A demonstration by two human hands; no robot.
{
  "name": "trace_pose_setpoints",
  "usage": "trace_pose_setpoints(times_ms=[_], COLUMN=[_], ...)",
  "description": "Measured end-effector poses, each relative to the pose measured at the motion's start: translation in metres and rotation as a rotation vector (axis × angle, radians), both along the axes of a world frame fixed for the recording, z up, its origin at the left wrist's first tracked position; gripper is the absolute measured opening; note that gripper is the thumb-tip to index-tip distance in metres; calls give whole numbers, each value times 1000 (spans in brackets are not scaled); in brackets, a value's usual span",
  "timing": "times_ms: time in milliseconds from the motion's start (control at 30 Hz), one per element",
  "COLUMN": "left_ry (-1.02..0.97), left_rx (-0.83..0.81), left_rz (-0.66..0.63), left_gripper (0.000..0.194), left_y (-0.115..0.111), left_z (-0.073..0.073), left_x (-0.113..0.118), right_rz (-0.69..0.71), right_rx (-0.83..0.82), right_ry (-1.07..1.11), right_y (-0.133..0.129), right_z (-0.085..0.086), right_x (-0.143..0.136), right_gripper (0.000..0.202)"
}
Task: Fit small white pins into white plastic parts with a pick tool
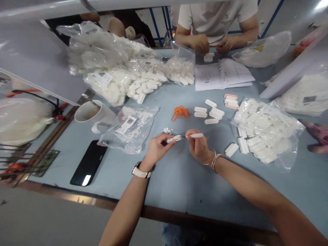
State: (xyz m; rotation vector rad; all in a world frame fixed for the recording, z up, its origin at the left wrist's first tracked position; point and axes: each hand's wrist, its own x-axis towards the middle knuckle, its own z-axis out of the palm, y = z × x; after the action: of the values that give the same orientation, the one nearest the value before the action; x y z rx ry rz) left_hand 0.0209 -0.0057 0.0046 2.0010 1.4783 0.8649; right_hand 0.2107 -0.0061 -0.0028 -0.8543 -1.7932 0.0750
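My left hand (156, 150) pinches a small white plastic piece (174, 139) that has a row of dark holes. In my right hand (198, 147) is a tool with a white handle (196, 135), its thin dark tip touching or very near the right end of that piece. Tiny white parts (167, 131) lie in a small heap just behind my left fingers. Orange rectangular frames (180, 112) are piled farther back. To their right lie several white plastic pieces (200, 114), and two stacked ones (231, 101) carry orange frames.
Bags of white parts (112, 68) fill the back left; another open bag (263, 130) spills pieces at right. A flat bag (130, 128), a mug (88, 114) and a phone (89, 163) lie left. Papers (221, 74) lie before a person (217, 20) across the table.
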Motion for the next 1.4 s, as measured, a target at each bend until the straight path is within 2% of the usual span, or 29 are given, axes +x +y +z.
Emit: trace_pose_setpoints(times_ms=[433,800,1067,1400], left_ry=[10,-16,12,1], left_rx=[-8,-29,7,-5], left_rz=[10,-12,-17,-20], left_gripper=[18,21,18,17], left_y=[0,0,0,0], left_z=[-1,-4,-1,-2], left_x=[-1,-3,-1,-1], right_rz=[12,73,12,6], right_rx=[-12,-94,-28,-13], right_ry=[-39,-158,47,24], right_y=[0,-1,1,1], right_z=[3,4,-5,-2], right_x=[0,-2,0,0], right_gripper=[13,15,15,13])
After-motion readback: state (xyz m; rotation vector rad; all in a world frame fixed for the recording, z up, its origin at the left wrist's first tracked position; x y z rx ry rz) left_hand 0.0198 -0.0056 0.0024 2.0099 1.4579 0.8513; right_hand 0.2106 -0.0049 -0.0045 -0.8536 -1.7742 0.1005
